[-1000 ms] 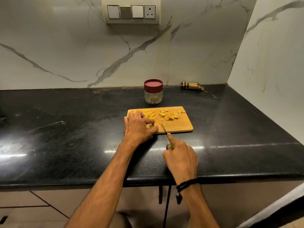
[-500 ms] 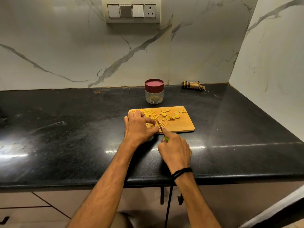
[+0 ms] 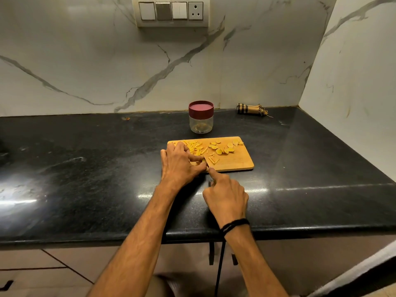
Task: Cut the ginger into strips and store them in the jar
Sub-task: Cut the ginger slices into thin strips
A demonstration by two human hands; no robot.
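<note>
Presently I record: left hand point(image 3: 182, 166) fingers curled, pinning ginger point(image 3: 196, 163) on the cutting board point(image 3: 235, 162); right hand point(image 3: 227, 198) fingers grip the knife point(image 3: 206, 163) (forefinger extended along it).

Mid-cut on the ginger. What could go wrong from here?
1. Knife sits right against the left hand pinching the ginger; a slip could cut a finger.
2. Cutting is at the board's near edge, so strips may fall onto the countertop.
3. Jar is lidded, so it needs opening before storing.
</note>
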